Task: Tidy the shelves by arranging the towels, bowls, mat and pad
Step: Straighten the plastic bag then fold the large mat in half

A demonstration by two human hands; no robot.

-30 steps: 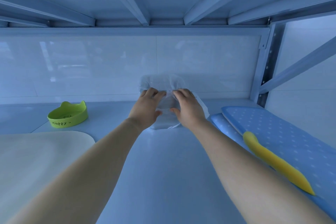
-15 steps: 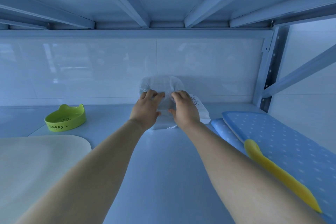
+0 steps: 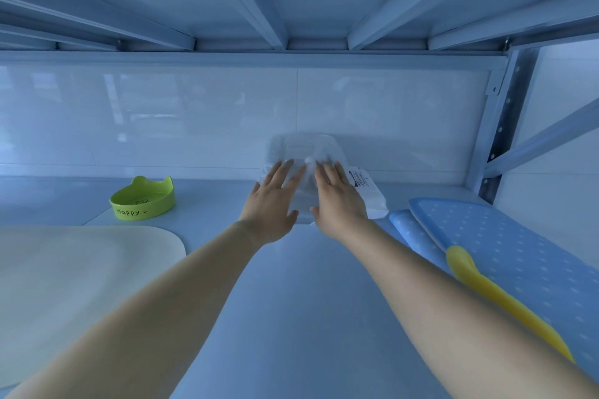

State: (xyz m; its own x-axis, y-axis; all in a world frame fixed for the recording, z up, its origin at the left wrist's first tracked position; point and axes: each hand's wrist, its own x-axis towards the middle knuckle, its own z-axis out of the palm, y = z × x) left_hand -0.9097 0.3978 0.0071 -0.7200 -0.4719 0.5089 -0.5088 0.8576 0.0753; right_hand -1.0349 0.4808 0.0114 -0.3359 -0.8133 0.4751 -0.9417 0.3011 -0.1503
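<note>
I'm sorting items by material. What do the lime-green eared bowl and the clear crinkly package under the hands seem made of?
The lime-green eared bowl looks like smooth moulded plastic or silicone: uniform colour, soft sheen. The clear crinkly package looks like thin plastic film: see-through, wrinkled, glinting.

green bowl: "Happy" + a short dash, dark handwriting on outer wall; small doodle inside, can't read.
white packet: label w/ dark print at its top right corner, behind the right hand; too small/blurred to read.
elsewhere: no legible txt.
</note>
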